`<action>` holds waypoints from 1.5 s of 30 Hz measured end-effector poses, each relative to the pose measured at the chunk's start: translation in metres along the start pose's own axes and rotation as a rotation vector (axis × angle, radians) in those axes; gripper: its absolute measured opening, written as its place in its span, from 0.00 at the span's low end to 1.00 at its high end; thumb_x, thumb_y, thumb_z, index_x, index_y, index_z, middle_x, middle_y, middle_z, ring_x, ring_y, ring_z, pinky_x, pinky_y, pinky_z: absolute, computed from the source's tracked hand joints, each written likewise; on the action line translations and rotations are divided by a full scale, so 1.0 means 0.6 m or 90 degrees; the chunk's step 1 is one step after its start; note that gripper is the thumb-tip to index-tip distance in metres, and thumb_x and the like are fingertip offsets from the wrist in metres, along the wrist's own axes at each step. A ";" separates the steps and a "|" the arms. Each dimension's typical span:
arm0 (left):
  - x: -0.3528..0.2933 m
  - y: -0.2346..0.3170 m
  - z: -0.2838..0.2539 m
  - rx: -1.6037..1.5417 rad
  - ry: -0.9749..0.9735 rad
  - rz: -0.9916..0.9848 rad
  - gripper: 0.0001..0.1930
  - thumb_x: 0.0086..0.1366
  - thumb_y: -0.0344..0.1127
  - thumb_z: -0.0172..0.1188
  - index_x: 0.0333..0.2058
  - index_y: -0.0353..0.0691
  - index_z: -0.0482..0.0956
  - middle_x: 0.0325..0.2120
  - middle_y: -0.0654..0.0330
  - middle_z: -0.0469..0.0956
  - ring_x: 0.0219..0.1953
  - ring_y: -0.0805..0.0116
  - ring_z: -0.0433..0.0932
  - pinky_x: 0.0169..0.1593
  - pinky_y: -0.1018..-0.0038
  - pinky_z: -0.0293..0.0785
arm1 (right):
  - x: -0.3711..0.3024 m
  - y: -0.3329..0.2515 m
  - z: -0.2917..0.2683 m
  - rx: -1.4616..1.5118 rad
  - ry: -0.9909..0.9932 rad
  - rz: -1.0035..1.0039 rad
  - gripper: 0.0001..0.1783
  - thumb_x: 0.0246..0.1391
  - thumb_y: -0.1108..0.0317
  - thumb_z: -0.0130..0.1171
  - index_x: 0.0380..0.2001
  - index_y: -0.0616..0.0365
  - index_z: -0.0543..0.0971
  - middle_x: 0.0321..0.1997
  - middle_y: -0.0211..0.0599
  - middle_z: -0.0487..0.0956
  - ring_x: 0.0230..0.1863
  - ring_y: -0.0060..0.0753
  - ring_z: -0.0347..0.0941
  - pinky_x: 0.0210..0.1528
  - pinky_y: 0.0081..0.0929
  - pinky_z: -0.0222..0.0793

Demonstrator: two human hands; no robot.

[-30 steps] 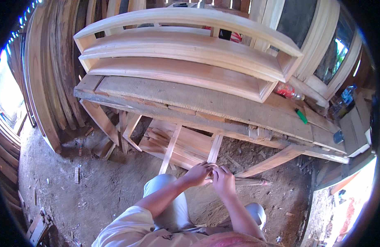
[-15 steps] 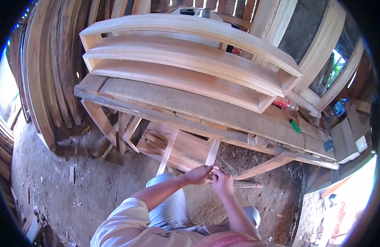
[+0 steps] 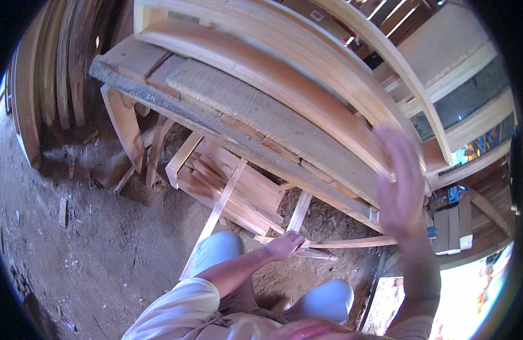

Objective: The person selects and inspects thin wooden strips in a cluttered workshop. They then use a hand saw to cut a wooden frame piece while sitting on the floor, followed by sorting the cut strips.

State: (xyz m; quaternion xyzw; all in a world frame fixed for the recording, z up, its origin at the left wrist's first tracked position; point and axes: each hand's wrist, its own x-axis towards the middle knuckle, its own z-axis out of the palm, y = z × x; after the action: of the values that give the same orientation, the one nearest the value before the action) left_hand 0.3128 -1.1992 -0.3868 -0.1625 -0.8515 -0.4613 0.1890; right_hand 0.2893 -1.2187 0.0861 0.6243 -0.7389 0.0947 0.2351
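Observation:
My left hand point(image 3: 286, 245) is low over my knees, its fingers curled closed. Whatever it holds, if anything, is too small to make out. My right hand point(image 3: 400, 184) is raised at the right and blurred, its fingers stretched out. It appears nothing is in it. It overlaps the right end of a pale wooden frame point(image 3: 267, 71) made of long rails; whether it touches the wood I cannot tell. The frame lies on a rough plank workbench point(image 3: 233, 99).
Wood strips point(image 3: 216, 175) lie on a low rack under the bench, beside the bench's slanted brace point(image 3: 358, 242). Tall boards point(image 3: 63, 73) lean at the left. A cardboard box point(image 3: 451, 229) stands at the right. Scraps litter the dirt floor point(image 3: 103, 249).
My hands were together at the fingertips; now they are apart. The right hand has swung up and right to the frame, while the left stays low. The view has shifted closer to the bench.

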 end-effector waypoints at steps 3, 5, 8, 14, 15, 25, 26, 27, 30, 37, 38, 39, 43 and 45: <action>-0.004 0.027 0.019 -0.037 0.040 0.025 0.18 0.68 0.40 0.57 0.50 0.34 0.70 0.42 0.44 0.77 0.52 0.42 0.73 0.59 0.53 0.67 | 0.082 0.048 0.044 0.011 0.038 0.064 0.29 0.69 0.52 0.47 0.60 0.67 0.71 0.65 0.55 0.70 0.69 0.53 0.63 0.71 0.41 0.53; -0.008 0.031 0.004 -0.047 0.026 0.017 0.17 0.68 0.38 0.57 0.50 0.34 0.70 0.43 0.44 0.76 0.52 0.42 0.73 0.60 0.53 0.67 | 0.114 0.090 0.069 0.056 0.039 0.131 0.32 0.71 0.48 0.41 0.62 0.67 0.69 0.66 0.55 0.69 0.69 0.53 0.62 0.71 0.41 0.54; -0.008 0.025 -0.023 -0.030 0.016 0.010 0.17 0.68 0.38 0.57 0.51 0.34 0.69 0.43 0.44 0.76 0.51 0.41 0.73 0.60 0.52 0.67 | 0.172 0.123 0.086 0.068 -0.072 0.296 0.37 0.70 0.41 0.37 0.64 0.64 0.68 0.68 0.54 0.68 0.70 0.52 0.61 0.72 0.40 0.53; -0.003 0.028 -0.034 -0.037 -0.034 -0.039 0.18 0.70 0.41 0.54 0.52 0.34 0.67 0.44 0.43 0.76 0.54 0.41 0.72 0.62 0.54 0.65 | 0.287 0.244 0.150 0.116 -0.041 0.349 0.40 0.66 0.36 0.44 0.67 0.58 0.68 0.67 0.48 0.70 0.68 0.37 0.64 0.69 0.33 0.55; -0.008 0.025 -0.031 -0.022 -0.020 -0.034 0.18 0.71 0.41 0.54 0.52 0.34 0.68 0.44 0.44 0.76 0.53 0.42 0.72 0.61 0.54 0.66 | 0.306 0.247 0.163 0.106 -0.029 0.340 0.40 0.66 0.36 0.45 0.67 0.57 0.69 0.66 0.48 0.71 0.66 0.36 0.66 0.68 0.32 0.57; -0.005 0.046 -0.014 -0.025 -0.024 -0.043 0.20 0.72 0.43 0.51 0.54 0.34 0.67 0.48 0.45 0.76 0.56 0.44 0.72 0.61 0.56 0.67 | 0.407 0.504 0.278 0.337 -0.068 0.205 0.36 0.65 0.39 0.52 0.65 0.54 0.70 0.55 0.38 0.77 0.51 0.23 0.72 0.54 0.25 0.66; -0.009 0.031 -0.012 -0.014 -0.004 -0.048 0.20 0.72 0.45 0.52 0.53 0.34 0.68 0.46 0.44 0.76 0.55 0.43 0.72 0.60 0.55 0.68 | 0.418 0.464 0.285 0.344 -0.019 0.159 0.36 0.65 0.40 0.52 0.66 0.54 0.70 0.55 0.37 0.77 0.50 0.23 0.72 0.54 0.24 0.66; -0.015 0.013 -0.013 -0.003 0.015 -0.050 0.21 0.73 0.47 0.53 0.52 0.35 0.68 0.44 0.43 0.76 0.53 0.41 0.73 0.58 0.53 0.69 | 0.431 0.425 0.287 0.349 0.030 0.114 0.36 0.65 0.40 0.52 0.66 0.54 0.70 0.55 0.37 0.77 0.50 0.23 0.72 0.53 0.24 0.66; -0.016 0.027 -0.024 -0.030 -0.015 -0.057 0.17 0.71 0.40 0.52 0.52 0.35 0.67 0.46 0.44 0.76 0.55 0.42 0.72 0.61 0.54 0.66 | 0.429 0.419 0.274 0.266 0.047 0.139 0.37 0.65 0.39 0.52 0.67 0.52 0.68 0.56 0.38 0.77 0.52 0.25 0.71 0.56 0.25 0.66; -0.004 0.047 -0.033 -0.071 -0.046 -0.072 0.15 0.71 0.39 0.50 0.51 0.35 0.67 0.50 0.44 0.74 0.58 0.42 0.69 0.64 0.54 0.63 | 0.445 0.427 0.259 0.155 0.028 0.177 0.39 0.65 0.36 0.49 0.69 0.50 0.66 0.59 0.39 0.75 0.58 0.28 0.69 0.61 0.27 0.61; -0.008 0.046 -0.034 -0.065 -0.044 -0.062 0.16 0.71 0.39 0.50 0.51 0.35 0.67 0.50 0.44 0.74 0.58 0.42 0.69 0.64 0.54 0.63 | 0.447 0.423 0.259 0.141 0.021 0.181 0.39 0.65 0.36 0.48 0.69 0.50 0.66 0.60 0.39 0.75 0.59 0.28 0.68 0.62 0.28 0.60; -0.011 0.045 -0.036 -0.060 -0.042 -0.052 0.16 0.71 0.39 0.50 0.52 0.35 0.67 0.50 0.44 0.74 0.58 0.42 0.69 0.64 0.54 0.63 | 0.452 0.418 0.260 0.127 0.014 0.183 0.39 0.65 0.35 0.48 0.69 0.49 0.66 0.60 0.40 0.75 0.60 0.29 0.68 0.62 0.28 0.60; -0.009 0.051 -0.045 -0.070 -0.032 -0.032 0.18 0.71 0.40 0.51 0.53 0.34 0.67 0.48 0.43 0.75 0.58 0.42 0.69 0.63 0.54 0.64 | 0.448 0.419 0.258 0.074 -0.009 0.200 0.40 0.65 0.34 0.46 0.70 0.48 0.65 0.62 0.41 0.74 0.63 0.30 0.66 0.65 0.29 0.57; -0.007 0.048 -0.036 -0.077 -0.038 -0.058 0.17 0.71 0.39 0.52 0.53 0.36 0.67 0.49 0.43 0.75 0.59 0.42 0.69 0.63 0.54 0.64 | 0.447 0.416 0.244 0.039 -0.018 0.206 0.40 0.65 0.33 0.45 0.70 0.47 0.64 0.63 0.41 0.74 0.64 0.31 0.65 0.67 0.30 0.56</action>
State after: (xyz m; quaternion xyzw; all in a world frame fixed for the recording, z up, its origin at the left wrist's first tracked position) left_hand 0.3335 -1.2031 -0.3569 -0.1481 -0.8341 -0.5147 0.1321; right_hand -0.0151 -1.4671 0.1219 0.5051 -0.8300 0.1451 0.1869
